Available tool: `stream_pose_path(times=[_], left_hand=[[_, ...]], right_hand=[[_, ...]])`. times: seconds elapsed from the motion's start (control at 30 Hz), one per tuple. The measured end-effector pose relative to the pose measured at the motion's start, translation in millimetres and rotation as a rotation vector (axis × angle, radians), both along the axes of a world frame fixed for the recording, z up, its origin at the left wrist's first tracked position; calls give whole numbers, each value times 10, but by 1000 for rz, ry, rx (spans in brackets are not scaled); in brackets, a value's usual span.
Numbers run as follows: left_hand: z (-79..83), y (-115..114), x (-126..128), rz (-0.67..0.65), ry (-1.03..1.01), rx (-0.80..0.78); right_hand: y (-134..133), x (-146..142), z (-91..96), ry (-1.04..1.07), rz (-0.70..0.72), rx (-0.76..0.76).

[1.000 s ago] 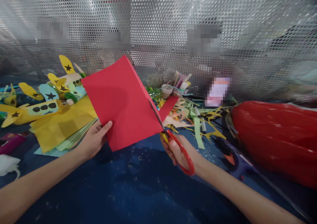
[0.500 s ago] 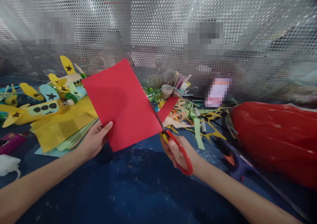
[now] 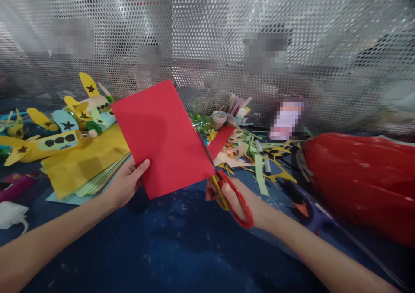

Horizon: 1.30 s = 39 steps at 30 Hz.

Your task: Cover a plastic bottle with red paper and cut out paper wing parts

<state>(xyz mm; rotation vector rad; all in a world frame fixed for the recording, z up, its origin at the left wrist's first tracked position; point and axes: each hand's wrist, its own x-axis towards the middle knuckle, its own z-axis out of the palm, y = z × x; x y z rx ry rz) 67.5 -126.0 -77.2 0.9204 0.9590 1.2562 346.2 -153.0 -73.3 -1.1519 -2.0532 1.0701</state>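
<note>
LH — red ppr, RH — scissors

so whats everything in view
Flat paper sheet: 1, red, centre
Metal scissors: 1, red-yellow handles, centre
Narrow paper strip: 1, red, behind scissors
Tangled paper scraps: many, mixed, centre-right
Stacked paper sheets: several, yellow-green-blue, left
Starred bottle models: several, yellow-blue, left
Plastic plug: 1, white, left
Glossy bulky object: 1, red, right
Corded tool: 1, purple, right
Stick-filled cups: 2+, pale, back
Perforated screen: 1, silver, back
Tabletop: 1, dark blue, below
Left hand: 1, on sheet
Right hand: 1, on scissors
</note>
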Motion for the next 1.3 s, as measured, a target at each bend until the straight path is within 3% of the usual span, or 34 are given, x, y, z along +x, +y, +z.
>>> stream_pose_path(times=[0.17,0.5,0.6,0.8,0.9,1.03,1.13,1.2,1.3], left_hand=[[-19,-7,-4,-29,47,2],[-87,-6,-58,-97,80,-1],[-65,15,-55,-98,74,-38],[12,42,-8,-25,48,-52],[16,52,-1,5,46,-45],[15,109,-35,105,0,-1],[41,158,-79,175,-35,-66],[72,158,-100,185,-46,-170],[116,91,-104,91,-26,-331]], right_hand=[[9,44,-37,49,25,-20],[-21,24,104,115,22,-104],[-10,24,97,135,18,-216],[43,-13,48,274,-20,-594],[35,2,81,276,-35,-682],[29,96,211,136,-1,-658],[119,159,273,247,2,-623],[225,179,253,394,-102,-550],[378,191,142,464,-330,-328]])
